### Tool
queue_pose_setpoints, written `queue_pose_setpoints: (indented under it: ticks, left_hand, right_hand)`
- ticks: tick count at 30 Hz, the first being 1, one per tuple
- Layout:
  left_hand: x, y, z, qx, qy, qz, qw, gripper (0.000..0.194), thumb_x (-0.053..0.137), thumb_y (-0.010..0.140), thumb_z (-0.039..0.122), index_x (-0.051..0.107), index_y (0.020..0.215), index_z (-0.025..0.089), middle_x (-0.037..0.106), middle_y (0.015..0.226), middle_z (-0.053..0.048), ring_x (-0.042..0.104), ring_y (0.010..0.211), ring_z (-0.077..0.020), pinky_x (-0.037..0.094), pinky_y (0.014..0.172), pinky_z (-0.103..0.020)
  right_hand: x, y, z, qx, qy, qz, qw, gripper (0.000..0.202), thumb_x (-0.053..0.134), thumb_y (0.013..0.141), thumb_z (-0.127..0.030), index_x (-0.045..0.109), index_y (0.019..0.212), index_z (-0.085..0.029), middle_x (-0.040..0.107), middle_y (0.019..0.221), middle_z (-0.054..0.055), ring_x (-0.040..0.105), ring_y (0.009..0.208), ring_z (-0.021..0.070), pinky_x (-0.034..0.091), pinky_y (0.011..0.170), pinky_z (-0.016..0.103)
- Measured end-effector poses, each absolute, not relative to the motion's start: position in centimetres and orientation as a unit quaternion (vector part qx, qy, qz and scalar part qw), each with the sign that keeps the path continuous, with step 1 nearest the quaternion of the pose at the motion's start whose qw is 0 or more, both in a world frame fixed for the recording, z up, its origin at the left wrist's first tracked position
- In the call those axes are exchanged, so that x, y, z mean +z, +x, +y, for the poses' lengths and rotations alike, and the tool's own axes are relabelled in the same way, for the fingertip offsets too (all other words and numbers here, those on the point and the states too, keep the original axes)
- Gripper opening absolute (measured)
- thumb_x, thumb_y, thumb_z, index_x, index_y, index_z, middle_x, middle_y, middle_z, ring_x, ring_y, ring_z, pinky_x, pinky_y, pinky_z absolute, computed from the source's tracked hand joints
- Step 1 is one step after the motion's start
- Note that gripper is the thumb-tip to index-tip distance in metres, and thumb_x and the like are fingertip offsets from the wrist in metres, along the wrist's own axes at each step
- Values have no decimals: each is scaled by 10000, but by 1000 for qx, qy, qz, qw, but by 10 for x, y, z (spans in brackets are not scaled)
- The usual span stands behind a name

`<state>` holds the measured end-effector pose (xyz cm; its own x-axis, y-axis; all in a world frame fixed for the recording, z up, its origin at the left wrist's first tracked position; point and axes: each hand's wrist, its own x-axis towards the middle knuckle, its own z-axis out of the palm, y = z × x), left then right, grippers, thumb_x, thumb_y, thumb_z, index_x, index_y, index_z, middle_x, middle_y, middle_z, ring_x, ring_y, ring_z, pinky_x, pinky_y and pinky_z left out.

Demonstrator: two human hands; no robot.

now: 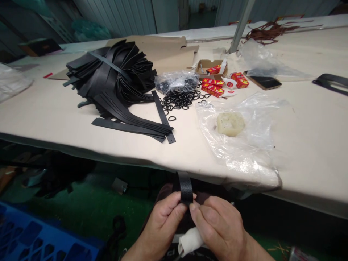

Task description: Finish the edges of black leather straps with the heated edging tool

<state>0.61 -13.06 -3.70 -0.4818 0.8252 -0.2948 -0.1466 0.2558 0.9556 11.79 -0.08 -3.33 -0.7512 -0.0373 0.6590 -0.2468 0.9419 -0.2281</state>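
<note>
A black leather strap, bent into a loop, stands up between my hands just below the table's front edge. On its left side my left hand pinches the lower end between thumb and fingers. From the right, my right hand has thumb and fingertips closed at the same end. Under the right hand's curled fingers a white tube-like wrap sticks out; what it covers is hidden. Ahead on the table, several flat black straps fan out from a large tied bundle of black straps.
Black D-rings lie beside a plastic-wrapped packet. Behind are red-and-yellow glue boxes and a phone. A yellowish block sits on a see-through plastic bag. A blue plastic pallet is at lower left.
</note>
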Motion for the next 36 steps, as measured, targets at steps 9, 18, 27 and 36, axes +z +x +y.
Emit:
queue_pose_setpoints:
  ticks: [9,18,27,36]
  left_hand:
    - [-32,8,-120,558,250,663,431,193,525,861,284,684,942,210,671,854,-13,574,802,-176,437,738,-225]
    - [-36,16,-108,627,132,591,489,326,556,832,289,547,1126,147,642,795,-37,564,678,-150,462,676,-259]
    - [-33,16,-109,620,130,610,475,338,589,797,315,581,1083,135,649,744,-31,566,635,-145,454,648,-253]
    - [-32,17,-111,619,133,610,478,209,580,796,296,654,897,129,646,683,-21,568,596,-145,453,611,-247]
  right_hand:
    - [-47,114,-8,377,-110,-872,293,119,420,859,-130,528,889,-170,553,642,19,505,542,139,397,492,240]
    - [-42,105,-7,711,-307,-627,86,302,481,857,-436,486,716,-169,510,557,-21,492,518,118,386,493,211]
    - [-40,101,-8,720,-327,-609,65,350,527,803,-480,498,678,-154,516,519,-5,455,461,107,347,415,196]
    - [-49,101,-15,710,-320,-621,86,354,507,819,-472,475,652,-162,498,499,-18,468,452,105,364,431,196]
